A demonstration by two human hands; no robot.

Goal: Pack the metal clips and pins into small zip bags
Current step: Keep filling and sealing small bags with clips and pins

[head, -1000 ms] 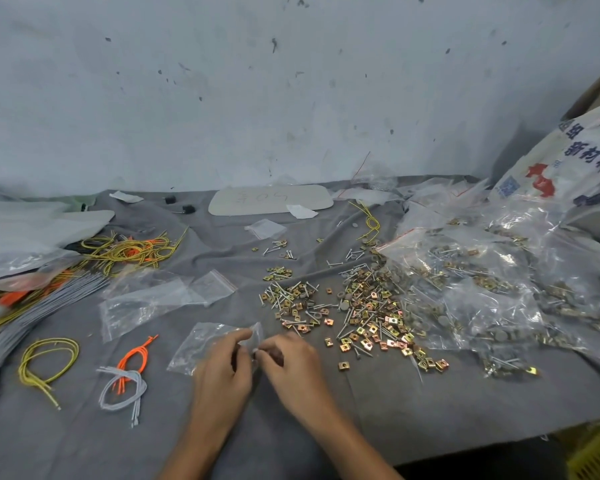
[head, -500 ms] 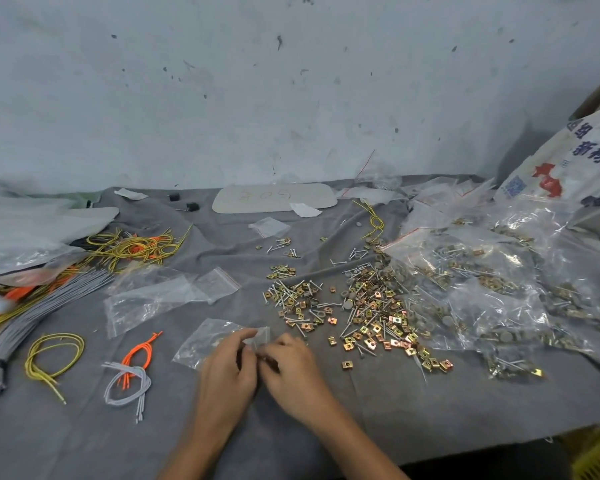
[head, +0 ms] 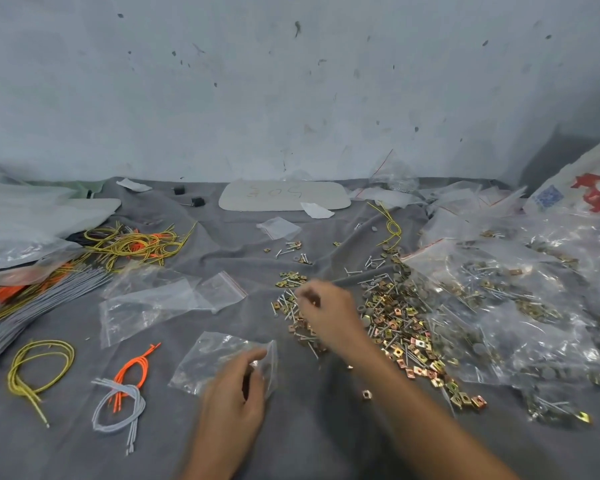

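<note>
A grey-clothed counter (head: 326, 438) carries everything. On its right side lies a broad heap of filled bags (head: 520, 306), slack and glossy. Just left of that heap the loose clips and pins (head: 395, 317) lie spread in a dense scatter across the middle. A few spare bags (head: 160, 299) lie flat and empty further left. The zip bag (head: 212, 358) being worked on sits near the front edge, crumpled and clear. It is thin film that weighs almost nothing and will likely slide or fold shut unless its mouth is held apart, so the place to take it is the stiffer zip strip at the open end. The left hand (head: 232, 400) grips it there, fingers curled round the bag's right edge. The right hand (head: 326, 313) reaches over the left part of the scatter with its fingers bunched downward. Blur hides whether anything is pinched between them. The parts themselves look small, hard and light. The square clips are best nipped by their edges and the thin pins by their shanks — both probably slip easily and snag on the cloth. One stray clip (head: 366, 394) lies apart, between the two forearms.
</note>
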